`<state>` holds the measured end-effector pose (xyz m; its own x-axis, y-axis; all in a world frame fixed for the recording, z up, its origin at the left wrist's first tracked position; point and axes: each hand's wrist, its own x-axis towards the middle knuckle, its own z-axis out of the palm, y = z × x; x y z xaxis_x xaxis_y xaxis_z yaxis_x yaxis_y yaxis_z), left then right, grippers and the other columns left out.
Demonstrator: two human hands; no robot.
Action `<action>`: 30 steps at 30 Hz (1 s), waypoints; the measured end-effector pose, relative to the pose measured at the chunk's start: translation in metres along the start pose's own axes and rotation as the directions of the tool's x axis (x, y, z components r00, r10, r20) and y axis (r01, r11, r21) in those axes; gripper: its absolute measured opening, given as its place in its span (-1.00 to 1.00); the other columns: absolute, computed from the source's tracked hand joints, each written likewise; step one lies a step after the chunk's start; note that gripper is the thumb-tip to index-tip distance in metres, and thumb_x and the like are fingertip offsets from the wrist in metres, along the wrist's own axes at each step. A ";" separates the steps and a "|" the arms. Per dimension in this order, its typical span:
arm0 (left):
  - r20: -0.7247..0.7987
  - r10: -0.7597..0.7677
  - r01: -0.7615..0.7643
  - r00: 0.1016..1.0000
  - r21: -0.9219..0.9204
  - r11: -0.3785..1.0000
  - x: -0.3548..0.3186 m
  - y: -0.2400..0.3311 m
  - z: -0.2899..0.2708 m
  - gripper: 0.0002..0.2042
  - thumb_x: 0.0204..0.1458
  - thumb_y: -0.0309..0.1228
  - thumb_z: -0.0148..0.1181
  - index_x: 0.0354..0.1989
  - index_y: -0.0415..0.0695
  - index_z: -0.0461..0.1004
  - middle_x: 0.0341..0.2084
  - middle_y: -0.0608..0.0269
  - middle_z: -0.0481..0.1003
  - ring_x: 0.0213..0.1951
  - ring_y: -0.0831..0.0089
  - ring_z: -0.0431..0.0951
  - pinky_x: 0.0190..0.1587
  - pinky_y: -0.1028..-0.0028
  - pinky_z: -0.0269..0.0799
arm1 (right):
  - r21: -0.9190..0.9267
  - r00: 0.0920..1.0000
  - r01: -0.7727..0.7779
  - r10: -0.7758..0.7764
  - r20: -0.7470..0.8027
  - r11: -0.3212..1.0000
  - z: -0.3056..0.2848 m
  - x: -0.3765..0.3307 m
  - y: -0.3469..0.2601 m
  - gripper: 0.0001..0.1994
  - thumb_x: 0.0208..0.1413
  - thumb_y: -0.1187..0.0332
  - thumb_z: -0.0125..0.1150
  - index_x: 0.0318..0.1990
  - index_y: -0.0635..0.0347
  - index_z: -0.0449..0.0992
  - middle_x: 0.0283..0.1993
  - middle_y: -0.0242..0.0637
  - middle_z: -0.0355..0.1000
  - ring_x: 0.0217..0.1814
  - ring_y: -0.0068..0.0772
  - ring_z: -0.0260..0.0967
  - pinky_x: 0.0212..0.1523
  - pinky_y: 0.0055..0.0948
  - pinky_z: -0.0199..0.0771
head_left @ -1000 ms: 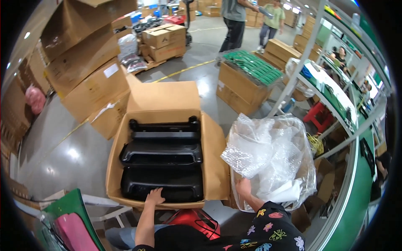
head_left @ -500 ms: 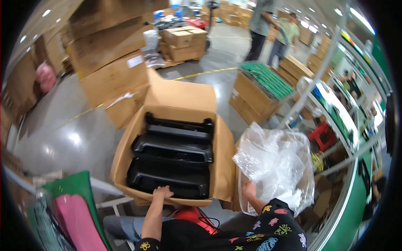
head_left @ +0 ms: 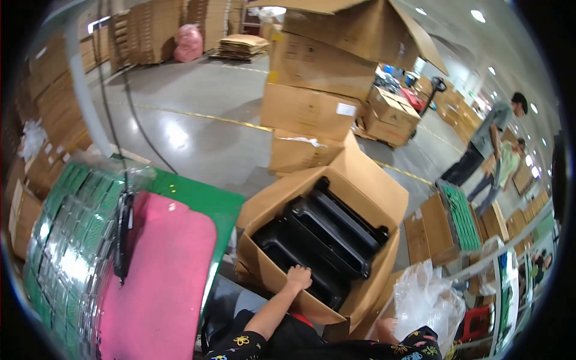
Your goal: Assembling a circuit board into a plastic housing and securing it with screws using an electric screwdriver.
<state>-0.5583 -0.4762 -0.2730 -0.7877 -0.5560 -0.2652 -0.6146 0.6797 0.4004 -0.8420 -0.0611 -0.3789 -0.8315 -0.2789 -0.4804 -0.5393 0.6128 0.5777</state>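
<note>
My left hand (head_left: pixel 299 277) is at the near side of an open cardboard box (head_left: pixel 373 186), its fingers curled closed over the edge of the nearest black plastic part (head_left: pixel 321 273). Several such long, moulded black parts lie in rows in the box. To the right, my right hand (head_left: pixel 387 329) is low beside a heap of clear bubble wrap (head_left: pixel 423 300). Its fingers are hidden, so what it holds does not show.
On the left, a green-topped bench (head_left: pixel 225 207) bears a pink mat (head_left: pixel 159 270), wrapped green pieces (head_left: pixel 66 246) and a black hanging tool (head_left: pixel 123 234). Stacked cartons (head_left: pixel 312 111) stand beyond the box. Two people (head_left: pixel 489 135) are at the far right.
The view has swung left, bringing the bench and pink mat further in. My left hand stays at the box's near side; my right hand stays by the bubble wrap.
</note>
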 end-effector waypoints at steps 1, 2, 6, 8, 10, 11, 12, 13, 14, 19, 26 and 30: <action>-0.025 -0.011 0.011 1.000 0.007 1.000 -0.006 -0.004 0.002 -0.65 0.01 -0.24 0.08 -0.07 -0.13 0.51 -0.07 0.09 0.55 0.05 0.17 0.47 0.07 0.17 0.38 | 0.396 0.914 -0.279 0.368 -0.169 0.875 -0.052 -0.033 -0.032 -0.45 0.04 0.15 0.27 0.11 0.31 0.36 0.18 -0.06 0.36 0.21 -0.01 0.33 0.13 -0.22 0.33; -0.084 -0.030 0.031 0.996 0.020 0.999 -0.012 -0.010 0.007 -0.67 0.00 -0.24 0.09 -0.09 -0.13 0.52 -0.09 0.09 0.55 0.03 0.18 0.48 0.04 0.18 0.39 | 0.756 0.698 -0.380 0.702 -0.144 0.533 -0.122 -0.074 -0.057 -0.35 -0.02 0.15 0.32 0.20 0.29 0.29 0.25 -0.13 0.29 0.26 -0.03 0.26 0.19 -0.21 0.27; -0.144 -0.023 0.025 0.989 0.013 1.000 -0.017 0.000 0.003 -0.68 0.00 -0.23 0.10 -0.12 -0.14 0.52 -0.13 0.11 0.56 0.01 0.20 0.47 0.02 0.21 0.39 | 0.851 0.808 0.174 0.422 -0.412 0.496 -0.224 -0.110 -0.099 -0.29 -0.22 0.33 0.36 0.18 0.27 0.26 0.20 -0.02 0.26 0.26 0.03 0.20 0.21 -0.21 0.29; -0.153 -0.085 0.085 0.985 -0.002 0.996 -0.021 0.001 0.001 -0.67 -0.02 -0.21 0.15 -0.14 -0.13 0.53 -0.18 0.13 0.58 -0.03 0.23 0.47 -0.01 0.26 0.36 | 0.596 0.697 0.565 0.057 -0.715 0.570 -0.249 -0.101 -0.128 -0.23 -0.19 0.32 0.34 0.24 0.31 0.17 0.32 0.08 0.08 0.32 0.18 0.09 0.29 -0.01 0.16; -0.143 -0.079 0.082 0.987 0.020 0.996 -0.025 -0.002 -0.001 -0.67 -0.02 -0.20 0.14 -0.14 -0.12 0.54 -0.18 0.13 0.58 -0.04 0.23 0.47 -0.01 0.25 0.35 | 0.599 0.785 0.532 -0.084 -0.614 0.599 -0.264 -0.101 -0.168 -0.23 -0.17 0.31 0.34 0.27 0.16 0.16 0.38 0.06 0.01 0.33 0.21 0.05 0.32 -0.02 0.13; -0.148 -0.091 0.096 0.985 0.029 0.995 -0.027 -0.003 -0.001 -0.67 -0.02 -0.18 0.14 -0.15 -0.12 0.54 -0.19 0.12 0.58 -0.04 0.23 0.47 -0.01 0.25 0.34 | 0.573 0.805 0.519 -0.136 -0.577 0.634 -0.260 -0.096 -0.187 -0.21 -0.15 0.26 0.36 0.30 0.12 0.13 0.42 0.01 -0.07 0.38 0.18 -0.01 0.32 0.01 0.12; -0.164 -0.092 0.098 0.982 0.027 0.995 -0.029 -0.007 0.002 -0.65 -0.01 -0.16 0.11 -0.16 -0.14 0.53 -0.20 0.09 0.58 -0.07 0.21 0.48 -0.02 0.20 0.34 | 0.587 0.871 0.454 -0.195 -0.452 0.670 -0.260 -0.088 -0.207 -0.17 -0.13 0.20 0.37 0.33 0.06 0.08 0.46 -0.05 -0.16 0.42 0.15 -0.08 0.32 0.05 0.11; -0.157 -0.077 0.084 0.985 0.038 0.996 -0.028 -0.006 0.003 -0.65 -0.01 -0.16 0.11 -0.16 -0.14 0.53 -0.20 0.09 0.58 -0.07 0.21 0.48 -0.02 0.20 0.34 | 0.606 0.925 0.368 -0.214 -0.313 0.705 -0.258 -0.087 -0.223 -0.13 -0.12 0.16 0.38 0.36 0.00 0.03 0.48 -0.07 -0.22 0.44 0.14 -0.12 0.33 0.06 0.08; -0.166 -0.085 0.093 0.982 0.039 0.995 -0.027 -0.006 0.003 -0.66 -0.01 -0.16 0.11 -0.18 -0.14 0.53 -0.20 0.10 0.58 -0.06 0.20 0.48 -0.01 0.19 0.34 | 0.619 0.954 0.300 -0.240 -0.181 0.726 -0.254 -0.086 -0.238 -0.08 -0.12 0.12 0.39 0.39 -0.04 -0.03 0.50 -0.08 -0.27 0.47 0.11 -0.18 0.36 0.04 0.05; -0.165 -0.076 0.089 0.983 0.070 0.994 -0.030 -0.003 -0.001 -0.67 -0.03 -0.16 0.09 -0.23 -0.14 0.55 -0.22 0.09 0.58 -0.06 0.18 0.50 0.00 0.17 0.34 | 0.752 0.941 0.199 -0.338 0.033 0.628 -0.199 -0.043 -0.288 0.15 -0.19 0.08 0.47 0.46 -0.01 -0.29 0.53 0.07 -0.51 0.50 0.32 -0.24 0.39 0.14 0.01; -0.194 -0.062 0.072 0.979 0.045 0.996 -0.032 -0.004 0.003 -0.67 -0.03 -0.15 0.06 -0.25 -0.14 0.56 -0.27 0.08 0.60 -0.12 0.15 0.55 0.00 0.16 0.37 | 0.728 0.902 0.225 -0.421 0.095 0.648 -0.214 -0.062 -0.279 0.19 -0.13 0.08 0.43 0.46 0.04 -0.44 0.51 0.19 -0.63 0.45 0.39 -0.10 0.37 0.07 0.10; -0.125 -0.060 0.070 0.990 0.076 0.995 -0.028 -0.001 -0.005 -0.64 -0.02 -0.12 0.02 -0.25 -0.12 0.58 -0.28 0.03 0.61 -0.13 0.14 0.59 -0.01 0.15 0.39 | 0.688 0.886 0.359 -0.463 -0.037 0.631 -0.211 -0.068 -0.270 0.09 -0.04 0.09 0.35 0.41 0.35 -0.36 0.41 0.54 -0.57 0.33 0.54 0.06 0.32 0.03 0.22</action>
<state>-0.5356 -0.4642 -0.2617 -0.7376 -0.6515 -0.1772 -0.6699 0.6733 0.3128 -0.6677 -0.3641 -0.3628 -0.4916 -0.5582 -0.6684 -0.5467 0.7953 -0.2622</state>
